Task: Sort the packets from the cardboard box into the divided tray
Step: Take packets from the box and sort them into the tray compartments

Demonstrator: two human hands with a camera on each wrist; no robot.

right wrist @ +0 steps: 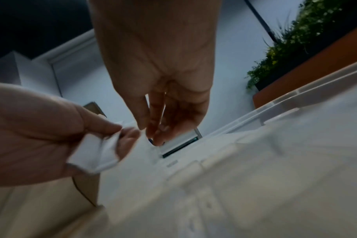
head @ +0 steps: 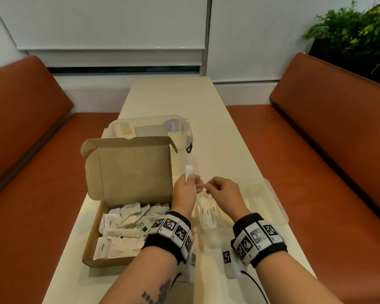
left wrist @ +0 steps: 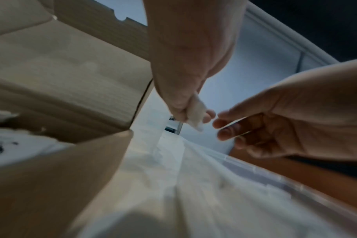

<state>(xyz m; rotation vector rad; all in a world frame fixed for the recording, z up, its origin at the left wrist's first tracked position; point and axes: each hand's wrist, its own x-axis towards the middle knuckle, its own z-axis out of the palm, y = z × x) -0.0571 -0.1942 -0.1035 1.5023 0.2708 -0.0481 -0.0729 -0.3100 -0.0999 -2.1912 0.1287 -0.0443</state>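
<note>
A white stick packet (head: 189, 174) is pinched upright in the curled fingers of the left hand (head: 183, 193), at the frame's centre. The right hand (head: 225, 195) is curled just beside it, fingertips nearly touching; whether anything is pinched there cannot be told. The packet is best passed low and laid flat beside the sugar sticks (head: 207, 212) already lying in the divided tray (head: 279, 207), below the hands. The cardboard box (head: 110, 249), lower left, is still full of packets; its raised lid (head: 129, 170) stands close to the left hand. A clear container (head: 154, 128) sits behind.
</note>
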